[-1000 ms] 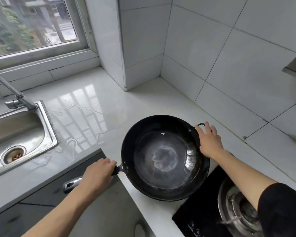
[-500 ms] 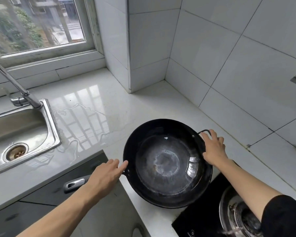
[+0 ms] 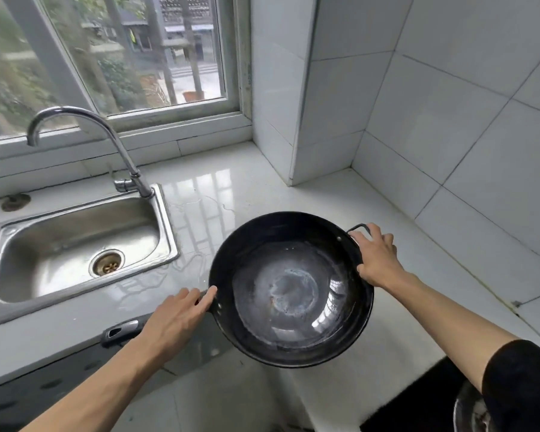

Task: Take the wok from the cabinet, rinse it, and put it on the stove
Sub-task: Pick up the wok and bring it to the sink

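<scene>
One wok, two hands, one sink, one faucet, one window, one stove.

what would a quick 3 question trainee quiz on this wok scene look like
1. True or false: the wok sits on the stove burner.
2. Which hand holds the wok's small loop handle? A) left hand B) right hand C) neither
3. Fill in: the faucet spout arches over the ____.

Key:
1. False; it is over the counter edge, between sink and stove.
2. B; the right hand grips there, while the left hand lies with straight fingers by the near rim.
3. sink
</scene>
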A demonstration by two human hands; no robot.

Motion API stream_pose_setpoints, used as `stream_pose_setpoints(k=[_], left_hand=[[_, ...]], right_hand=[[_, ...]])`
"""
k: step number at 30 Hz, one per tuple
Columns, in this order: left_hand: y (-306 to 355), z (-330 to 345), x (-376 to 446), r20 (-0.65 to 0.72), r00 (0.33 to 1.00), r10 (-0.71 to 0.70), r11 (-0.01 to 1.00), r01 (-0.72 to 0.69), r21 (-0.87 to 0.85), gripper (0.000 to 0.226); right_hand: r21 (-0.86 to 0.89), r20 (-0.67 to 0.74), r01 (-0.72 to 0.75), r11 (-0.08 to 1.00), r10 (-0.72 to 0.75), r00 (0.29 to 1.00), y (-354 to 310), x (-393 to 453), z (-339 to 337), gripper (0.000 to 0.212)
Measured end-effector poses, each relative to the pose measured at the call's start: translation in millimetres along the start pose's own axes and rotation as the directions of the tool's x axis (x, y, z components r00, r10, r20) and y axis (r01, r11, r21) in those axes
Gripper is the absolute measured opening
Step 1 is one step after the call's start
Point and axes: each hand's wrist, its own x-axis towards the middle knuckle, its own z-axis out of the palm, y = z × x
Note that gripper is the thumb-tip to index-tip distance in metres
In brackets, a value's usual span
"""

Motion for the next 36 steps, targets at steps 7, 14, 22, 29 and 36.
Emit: stream_pose_setpoints(k=[7, 14, 22, 29, 36], left_hand=[[-118.0, -4.9, -70.4, -0.056, 0.99, -0.129, 0.99, 0.132, 0.042, 0.092], [-240.8, -8.6, -144.7, -0.069, 0.976, -0.208, 0.972, 0.214, 0.097, 0.093], [-337.6, -9.4, -182.6, -0.013, 0.946, -0.323, 0.939, 0.323, 0.115, 0.094], [-389.6, -0.2, -175.3, 0.029, 0.923, -0.383, 0.915, 0.374, 0.152, 0.096], [-441.1, 6.1, -155.1, 0.059, 0.905, -0.421, 0.903, 0.412, 0.126, 0.091]], right_hand=[[0.032, -0.043, 0.166, 0.986, -0.164, 0.985, -148.1, 16.6, 3.2, 0.077], [0.08, -0.043, 0.235, 0.969, -0.233, 0.972, -290.6, 15.8, 24.2, 0.072], [0.088, 0.005, 0.301, 0.95, -0.303, 0.953, -397.7, 42.1, 35.5, 0.071], [0.122, 0.019, 0.362, 0.924, -0.367, 0.93, -452.6, 98.0, 60.3, 0.073], [0.163, 0.074, 0.391, 0.906, -0.406, 0.911, -499.1, 154.3, 93.0, 0.074]])
